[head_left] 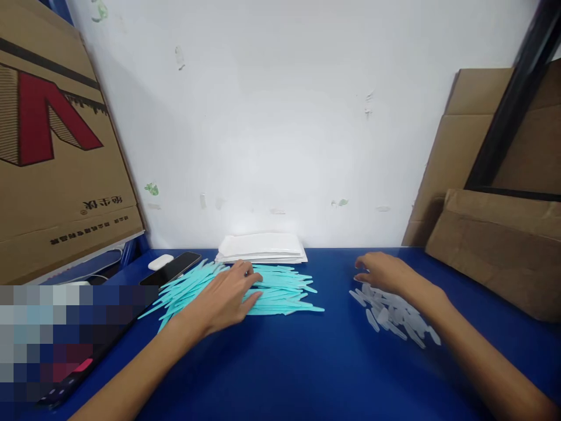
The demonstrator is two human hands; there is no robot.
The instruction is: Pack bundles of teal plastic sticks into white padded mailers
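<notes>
A heap of long, thin turquoise plastic sticks with tapered ends lies across the blue table. Over its middle is my left hand, thumb and fingers apart, with no stick visibly gripped. Farther right is a smaller pile of short, translucent, cap-like sleeves. My right hand hovers at the far edge of that pile, its thumb and fingers parted and nothing seen between them. Part of each pile is hidden by the hand and forearm above it.
A stack of white paper-like packets stands against the wall behind the sticks. To the left are a dark phone, a white case and a black keyboard-like device. Cardboard boxes flank both sides, with a brown package at right.
</notes>
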